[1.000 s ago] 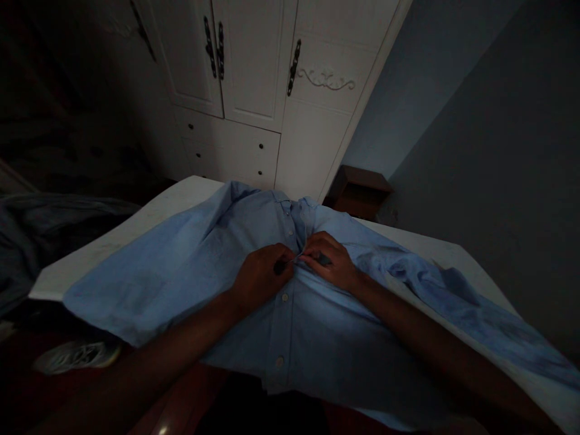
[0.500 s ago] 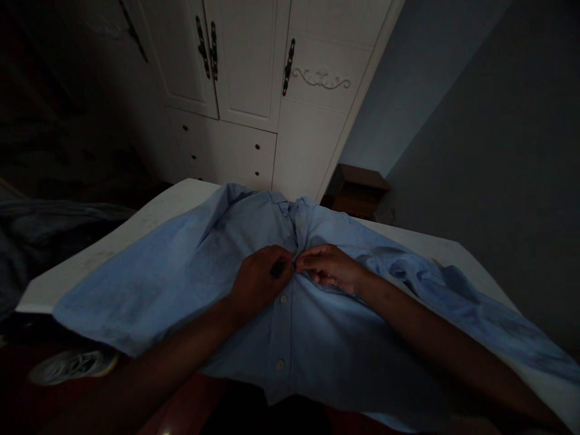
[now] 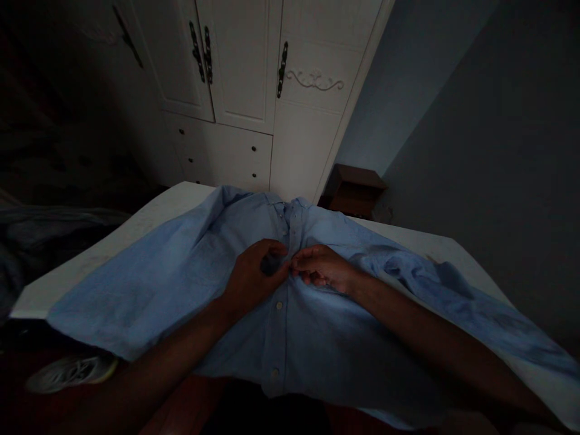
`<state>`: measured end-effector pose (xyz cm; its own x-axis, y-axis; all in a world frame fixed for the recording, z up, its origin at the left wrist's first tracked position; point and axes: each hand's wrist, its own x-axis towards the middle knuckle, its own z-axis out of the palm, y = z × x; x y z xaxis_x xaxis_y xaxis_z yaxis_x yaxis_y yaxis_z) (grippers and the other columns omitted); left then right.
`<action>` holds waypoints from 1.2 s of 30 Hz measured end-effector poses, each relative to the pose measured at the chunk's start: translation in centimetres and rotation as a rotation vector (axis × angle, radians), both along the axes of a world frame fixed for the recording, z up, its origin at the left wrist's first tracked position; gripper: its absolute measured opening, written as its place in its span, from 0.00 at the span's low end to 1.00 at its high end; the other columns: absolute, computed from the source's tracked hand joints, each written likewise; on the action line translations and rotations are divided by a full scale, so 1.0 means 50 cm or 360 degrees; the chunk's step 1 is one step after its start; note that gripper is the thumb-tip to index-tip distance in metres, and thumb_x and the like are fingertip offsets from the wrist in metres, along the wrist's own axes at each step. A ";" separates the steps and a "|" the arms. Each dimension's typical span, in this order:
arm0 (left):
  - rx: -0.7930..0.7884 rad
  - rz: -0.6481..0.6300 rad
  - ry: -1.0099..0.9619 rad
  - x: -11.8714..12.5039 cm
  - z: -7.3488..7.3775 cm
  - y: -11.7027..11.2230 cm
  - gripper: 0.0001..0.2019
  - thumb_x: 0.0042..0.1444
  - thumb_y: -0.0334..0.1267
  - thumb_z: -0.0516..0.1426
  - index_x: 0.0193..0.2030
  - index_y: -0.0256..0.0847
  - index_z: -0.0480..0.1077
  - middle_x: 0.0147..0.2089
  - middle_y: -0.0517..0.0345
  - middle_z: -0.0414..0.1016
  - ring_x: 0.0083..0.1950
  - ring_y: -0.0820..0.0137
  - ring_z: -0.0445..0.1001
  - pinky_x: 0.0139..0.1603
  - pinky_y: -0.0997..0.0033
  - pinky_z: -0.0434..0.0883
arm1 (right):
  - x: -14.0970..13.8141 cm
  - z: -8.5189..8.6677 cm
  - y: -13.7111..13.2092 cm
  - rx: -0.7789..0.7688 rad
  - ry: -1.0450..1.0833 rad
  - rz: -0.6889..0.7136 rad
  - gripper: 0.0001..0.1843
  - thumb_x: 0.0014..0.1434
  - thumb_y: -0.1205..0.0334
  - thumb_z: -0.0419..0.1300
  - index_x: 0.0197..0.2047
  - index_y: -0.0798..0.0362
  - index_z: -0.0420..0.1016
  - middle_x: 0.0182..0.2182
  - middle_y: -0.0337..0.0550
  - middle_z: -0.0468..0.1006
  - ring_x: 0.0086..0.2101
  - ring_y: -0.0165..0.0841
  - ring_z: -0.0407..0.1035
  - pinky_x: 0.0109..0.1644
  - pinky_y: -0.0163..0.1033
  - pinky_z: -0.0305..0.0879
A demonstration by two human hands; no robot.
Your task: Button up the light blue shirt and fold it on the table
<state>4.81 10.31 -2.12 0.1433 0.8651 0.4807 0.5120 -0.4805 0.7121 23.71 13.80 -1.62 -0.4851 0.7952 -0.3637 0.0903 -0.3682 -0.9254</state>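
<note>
A light blue button-up shirt (image 3: 190, 272) lies spread front up on a white table (image 3: 90, 260), collar at the far side. My left hand (image 3: 251, 278) and my right hand (image 3: 324, 269) meet at the button strip in the middle of the chest. Both pinch the strip's edges with fingertips together, thumbs almost touching each other. Two white buttons (image 3: 280, 306) show fastened on the strip below my hands. The shirt's right sleeve (image 3: 475, 314) trails off toward the right edge of the table.
A white wardrobe (image 3: 254, 78) with dark handles and small drawers stands behind the table. A brown wooden stand (image 3: 356, 190) sits by the grey wall. Dark cloth (image 3: 40, 229) lies at the left, and a pale shoe (image 3: 67, 371) rests on the floor below.
Both hands have stayed at the button strip and shifted their fingers slightly; the right hand's fingers curled in closer to the left thumb. The view drifted a little to the right.
</note>
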 end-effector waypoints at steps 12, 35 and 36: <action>-0.0471 -0.0018 -0.0339 0.000 0.007 0.015 0.13 0.50 0.35 0.62 0.44 0.42 0.68 0.31 0.62 0.80 0.32 0.70 0.79 0.37 0.69 0.76 | -0.011 0.004 -0.013 0.0077 -0.0100 -0.0063 0.07 0.44 0.63 0.68 0.26 0.57 0.75 0.22 0.38 0.76 0.17 0.24 0.67 0.10 0.25 0.49; -0.0145 -0.0084 0.0370 -0.021 -0.021 0.032 0.07 0.54 0.37 0.57 0.40 0.42 0.71 0.37 0.55 0.78 0.38 0.66 0.76 0.43 0.64 0.73 | -0.017 -0.031 -0.024 0.0792 -0.0508 -0.0121 0.16 0.55 0.48 0.65 0.32 0.53 0.72 0.21 0.35 0.73 0.17 0.26 0.67 0.15 0.28 0.56; -0.0104 -0.0083 0.0424 -0.022 -0.023 0.033 0.07 0.55 0.37 0.57 0.41 0.41 0.71 0.38 0.54 0.78 0.39 0.66 0.76 0.44 0.63 0.73 | -0.017 -0.031 -0.025 0.0921 -0.0546 -0.0148 0.16 0.55 0.49 0.65 0.33 0.53 0.72 0.23 0.36 0.74 0.20 0.27 0.69 0.19 0.30 0.61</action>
